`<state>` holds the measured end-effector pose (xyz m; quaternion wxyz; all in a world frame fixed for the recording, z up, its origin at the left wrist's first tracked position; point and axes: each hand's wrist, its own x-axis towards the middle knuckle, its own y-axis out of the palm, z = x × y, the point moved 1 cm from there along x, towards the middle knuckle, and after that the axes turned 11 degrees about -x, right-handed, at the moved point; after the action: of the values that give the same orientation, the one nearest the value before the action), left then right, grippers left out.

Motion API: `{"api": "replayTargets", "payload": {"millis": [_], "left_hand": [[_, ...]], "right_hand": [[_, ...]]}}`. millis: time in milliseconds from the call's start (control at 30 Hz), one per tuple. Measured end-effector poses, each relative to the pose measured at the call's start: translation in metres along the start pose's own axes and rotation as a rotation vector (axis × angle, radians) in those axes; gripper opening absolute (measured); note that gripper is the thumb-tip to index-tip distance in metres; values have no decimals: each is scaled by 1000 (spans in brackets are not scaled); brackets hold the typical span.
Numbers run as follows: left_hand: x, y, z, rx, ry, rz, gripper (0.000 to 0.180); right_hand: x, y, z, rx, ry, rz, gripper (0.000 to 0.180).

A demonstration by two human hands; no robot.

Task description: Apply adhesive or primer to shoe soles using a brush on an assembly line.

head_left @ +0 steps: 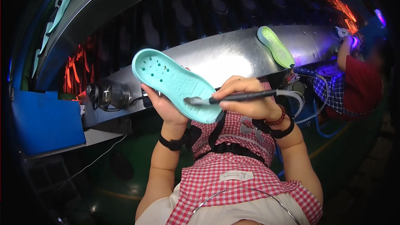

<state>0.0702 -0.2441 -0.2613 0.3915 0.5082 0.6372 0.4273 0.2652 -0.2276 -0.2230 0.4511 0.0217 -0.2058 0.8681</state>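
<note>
A turquoise shoe sole rests in my left hand, tilted with its hollowed inner face up and small holes at its far left end. My left fingers wrap under its edge and are partly hidden. In my right hand is a black-handled brush, pinched between thumb and fingers. Its bristles lie against the sole's near right part. A pale hose runs from the handle's back end, curving down past my right wrist. Farther off, a yellow-green sole lies on the metal ledge.
A steel ledge runs across in front of me, beside a dark conveyor carrying soles. At left stand a glass pot and a blue box. At right another person in a red sleeve works at the line. Orange-lit heaters glow at both sides.
</note>
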Motion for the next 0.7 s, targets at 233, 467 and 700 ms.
{"api": "replayTargets", "payload": {"millis": [233, 467, 700], "left_hand": [[0, 13, -15, 128, 103, 77, 75], [0, 20, -25, 117, 32, 328, 79], [-30, 38, 0, 6, -63, 117, 65]], "right_hand": [[-6, -6, -1, 279, 125, -21, 21], [-8, 4, -10, 403, -41, 158, 18], [-9, 30, -13, 1130, 230, -15, 19]]}}
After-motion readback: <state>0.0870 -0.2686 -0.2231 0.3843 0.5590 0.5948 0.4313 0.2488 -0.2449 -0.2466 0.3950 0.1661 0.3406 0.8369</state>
